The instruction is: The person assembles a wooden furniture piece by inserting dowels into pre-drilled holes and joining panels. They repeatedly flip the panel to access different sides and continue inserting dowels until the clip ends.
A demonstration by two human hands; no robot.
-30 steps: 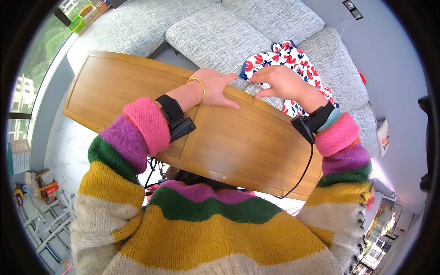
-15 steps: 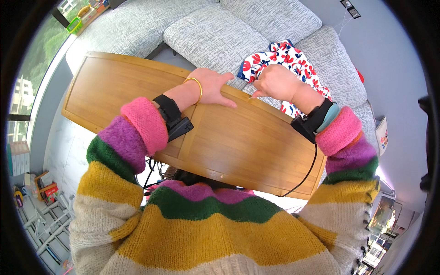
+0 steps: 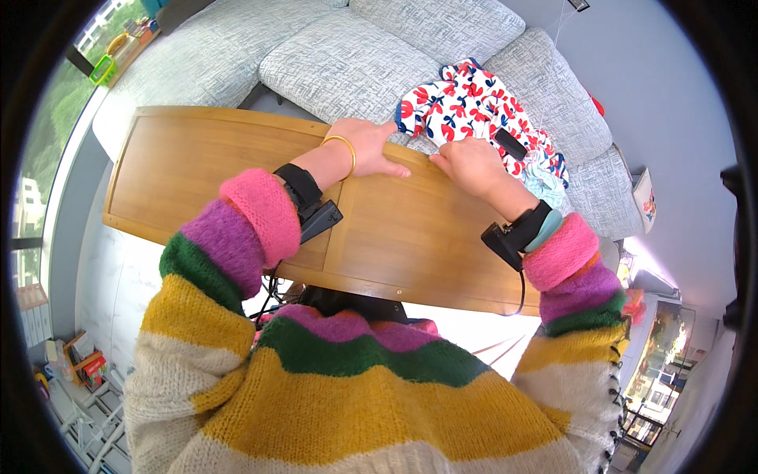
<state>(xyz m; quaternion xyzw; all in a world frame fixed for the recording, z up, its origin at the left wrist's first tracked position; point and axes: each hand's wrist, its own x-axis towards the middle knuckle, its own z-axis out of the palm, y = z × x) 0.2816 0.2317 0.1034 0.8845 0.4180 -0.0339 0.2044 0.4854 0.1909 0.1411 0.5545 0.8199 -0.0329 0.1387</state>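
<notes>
A long wooden table stretches in front of me, its brown top framed by a raised border. At its far edge, left of the middle, my left hand rests with thumb and index finger spread apart; its other fingertips are hidden. A gold bangle circles that wrist. My right hand is curled over the far edge farther right, its thumb by the border and its other fingers out of sight. Black devices are strapped on both wrists, one beside the left wrist and one beside the right.
Behind the table stands a grey sofa. On it lie a white garment with red and blue print, a black phone-like object and pale blue cloth. A thin black cable hangs by the table's right end.
My right hand has shifted from a curled pose by the far edge to lying over it. The view has turned a little, and the dark object and pale blue cloth now show on the sofa.
</notes>
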